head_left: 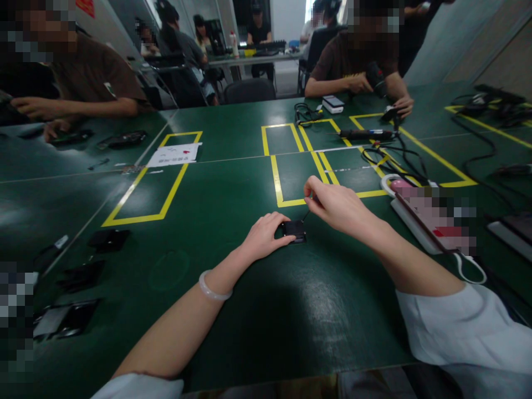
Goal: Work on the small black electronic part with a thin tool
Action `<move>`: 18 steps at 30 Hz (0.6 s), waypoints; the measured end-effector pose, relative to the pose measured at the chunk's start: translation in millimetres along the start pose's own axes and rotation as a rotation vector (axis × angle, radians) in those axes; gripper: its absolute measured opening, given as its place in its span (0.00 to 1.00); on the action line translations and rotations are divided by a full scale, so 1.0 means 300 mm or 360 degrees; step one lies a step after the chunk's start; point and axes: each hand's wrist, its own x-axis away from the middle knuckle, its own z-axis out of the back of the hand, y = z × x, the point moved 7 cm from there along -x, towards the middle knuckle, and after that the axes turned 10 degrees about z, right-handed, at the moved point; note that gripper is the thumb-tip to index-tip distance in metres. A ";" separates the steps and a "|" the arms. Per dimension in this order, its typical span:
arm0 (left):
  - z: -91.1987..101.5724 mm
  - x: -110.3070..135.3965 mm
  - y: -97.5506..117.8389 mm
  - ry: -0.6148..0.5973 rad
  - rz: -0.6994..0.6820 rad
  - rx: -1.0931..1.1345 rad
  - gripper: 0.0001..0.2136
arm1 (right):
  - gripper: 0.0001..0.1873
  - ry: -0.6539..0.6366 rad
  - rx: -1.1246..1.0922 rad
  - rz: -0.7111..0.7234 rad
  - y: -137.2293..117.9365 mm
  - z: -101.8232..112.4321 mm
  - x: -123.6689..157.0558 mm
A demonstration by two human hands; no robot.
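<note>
Near the frame's centre, the left hand pinches a small black box, probably light and stiff, best held by opposite edges. The right hand pinches a thin rod.

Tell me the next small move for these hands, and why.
Probably a slight twist of the thin dark tool: the right hand pinches it, its tip appears to meet the far right corner of the black part, and the left hand steadies that part.
</note>
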 end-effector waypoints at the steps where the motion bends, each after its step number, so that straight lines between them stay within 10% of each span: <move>1: 0.000 0.000 0.001 -0.0007 -0.0002 -0.0004 0.16 | 0.09 0.0004 -0.0001 0.0006 -0.001 0.000 0.000; 18: -0.001 -0.002 -0.001 -0.0006 -0.0004 0.0003 0.15 | 0.09 -0.0004 0.0002 0.0036 -0.006 -0.005 0.000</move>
